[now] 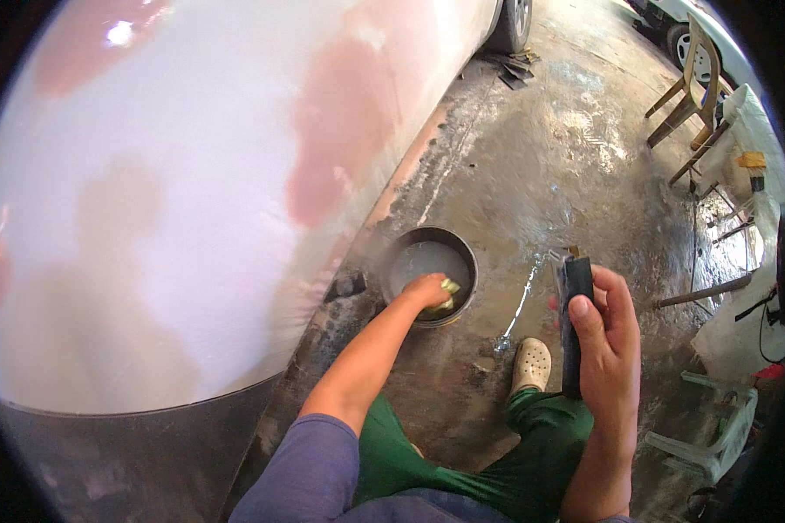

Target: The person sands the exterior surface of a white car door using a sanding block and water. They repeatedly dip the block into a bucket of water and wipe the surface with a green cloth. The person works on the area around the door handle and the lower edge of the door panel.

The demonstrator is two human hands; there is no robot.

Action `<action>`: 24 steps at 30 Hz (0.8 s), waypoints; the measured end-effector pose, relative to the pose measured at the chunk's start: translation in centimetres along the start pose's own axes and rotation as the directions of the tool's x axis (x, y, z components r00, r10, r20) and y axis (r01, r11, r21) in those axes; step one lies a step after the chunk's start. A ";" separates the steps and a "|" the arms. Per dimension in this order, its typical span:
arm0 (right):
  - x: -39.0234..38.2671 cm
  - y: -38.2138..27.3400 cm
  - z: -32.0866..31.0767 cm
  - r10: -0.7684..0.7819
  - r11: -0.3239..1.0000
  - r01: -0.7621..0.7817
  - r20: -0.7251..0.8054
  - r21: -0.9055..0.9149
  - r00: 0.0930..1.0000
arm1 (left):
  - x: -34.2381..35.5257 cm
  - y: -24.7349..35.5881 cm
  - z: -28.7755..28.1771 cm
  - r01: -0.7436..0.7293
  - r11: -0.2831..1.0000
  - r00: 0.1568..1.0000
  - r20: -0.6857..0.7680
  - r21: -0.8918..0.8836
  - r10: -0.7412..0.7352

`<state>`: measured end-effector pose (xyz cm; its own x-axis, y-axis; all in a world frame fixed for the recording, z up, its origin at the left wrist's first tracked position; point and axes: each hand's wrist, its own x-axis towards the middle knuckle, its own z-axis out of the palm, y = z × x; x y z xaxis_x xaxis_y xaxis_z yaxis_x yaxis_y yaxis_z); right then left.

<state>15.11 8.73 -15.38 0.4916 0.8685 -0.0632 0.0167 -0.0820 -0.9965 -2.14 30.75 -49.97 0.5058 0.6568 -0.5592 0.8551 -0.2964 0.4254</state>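
Glistening floor (523, 187) beside bucket (468, 264) and car (218, 200)

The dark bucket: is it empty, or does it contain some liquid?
Not empty: the bucket contains cloudy greyish liquid, visible inside its rim.

Two hands (424, 289) (610, 340), one bucket (469, 259), one cloth (450, 288), one block (573, 340)

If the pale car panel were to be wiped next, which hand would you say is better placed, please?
Probably the left hand: it holds a yellowish cloth or sponge at the bucket of cloudy water and is nearer the car panel. The right hand is farther off, gripping a dark block.
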 end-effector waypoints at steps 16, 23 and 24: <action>-2.4 4.8 5.3 -0.083 0.996 0.080 -0.086 -0.042 0.993 | -8.5 -0.7 -0.2 -0.296 0.955 0.835 -0.476 0.033 0.276; -6.9 5.6 5.1 -0.075 0.994 0.085 -0.136 0.068 0.988 | -11.5 0.7 2.6 -0.275 0.957 0.881 -0.373 0.097 0.291; -7.2 5.4 5.3 -0.100 0.991 0.111 -0.137 0.078 0.986 | -11.5 0.4 2.6 -0.298 0.944 0.866 -0.376 0.141 0.330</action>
<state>7.07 4.58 -20.61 0.6020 0.7972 0.0449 0.0030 0.0540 -0.9985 -7.33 21.28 -45.17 0.6772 0.7319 -0.0759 0.6723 -0.5735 0.4680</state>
